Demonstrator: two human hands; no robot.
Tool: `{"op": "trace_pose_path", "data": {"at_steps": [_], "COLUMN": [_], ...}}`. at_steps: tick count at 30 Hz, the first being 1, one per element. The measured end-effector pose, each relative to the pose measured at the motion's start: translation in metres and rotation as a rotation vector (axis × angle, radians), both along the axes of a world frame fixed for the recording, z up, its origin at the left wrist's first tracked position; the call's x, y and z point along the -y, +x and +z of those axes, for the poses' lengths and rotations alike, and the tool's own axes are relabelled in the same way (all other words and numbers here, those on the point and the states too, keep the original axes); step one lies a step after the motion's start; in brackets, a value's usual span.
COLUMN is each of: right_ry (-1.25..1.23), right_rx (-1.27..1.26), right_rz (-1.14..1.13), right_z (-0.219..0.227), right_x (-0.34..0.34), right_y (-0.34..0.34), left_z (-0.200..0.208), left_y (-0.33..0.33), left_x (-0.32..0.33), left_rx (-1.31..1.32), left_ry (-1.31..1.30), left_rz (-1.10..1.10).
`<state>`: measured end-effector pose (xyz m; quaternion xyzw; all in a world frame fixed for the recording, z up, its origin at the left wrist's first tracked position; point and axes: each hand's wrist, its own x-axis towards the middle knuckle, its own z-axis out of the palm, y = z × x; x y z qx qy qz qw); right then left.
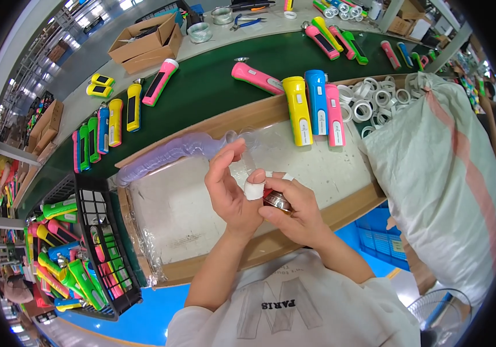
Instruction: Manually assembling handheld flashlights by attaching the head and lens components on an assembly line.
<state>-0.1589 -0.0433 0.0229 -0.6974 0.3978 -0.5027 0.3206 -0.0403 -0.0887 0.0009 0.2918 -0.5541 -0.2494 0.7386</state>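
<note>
While the R hand pinches a shiny round metal part w/ a bit of red showing, the L hand is right beside it, fingers raised & loosely curled; can't tell if it's touching the part too. Both are over the worktop, toward its near cardboard edge.

Main risk, I'd say: a slip. It's smooth metal in a fingertip hold, & the white tape on the L thumb (looks like the thumb) prob. dulls the feel. Dropped there, it could roll & go over the edge, or get scratched.

Around: the purple film-wrapped roll lies just past the L hand, so a careless reach could shove it. Yellow torch, blue torch & pink torch sit by the far edge, easily knocked en route to the white rings. Big pale sack crowds the R side; black crate of torches hems in the L.
</note>
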Motion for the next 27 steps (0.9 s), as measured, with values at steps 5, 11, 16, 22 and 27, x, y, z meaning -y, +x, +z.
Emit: {"op": "trace_pose_path", "data": {"at_steps": [5, 11, 16, 22, 27], "right_ry": [0.366, 0.456, 0.635, 0.724, 0.615], "right_rx": [0.464, 0.43, 0.565, 0.833, 0.735], "right_rz": [-0.1, -0.065, 0.005, 0.093, 0.058], "right_z": [0.001, -0.004, 0.004, 0.007, -0.007], "right_x": [-0.001, -0.001, -0.003, 0.002, 0.001], "right_y": [0.001, 0.011, 0.01, 0.022, 0.035], "left_z": [-0.001, 0.0, 0.006, 0.026, 0.01], "left_y": [-0.009, -0.004, 0.009, 0.035, 0.035], "left_x": [0.001, 0.004, -0.01, -0.037, -0.043], "left_rx": [-0.017, -0.001, -0.01, 0.391, 0.411], "left_ry": [-0.017, 0.006, -0.004, 0.302, 0.068], "left_rz": [-0.019, 0.041, -0.133, -0.347, -0.219]}}
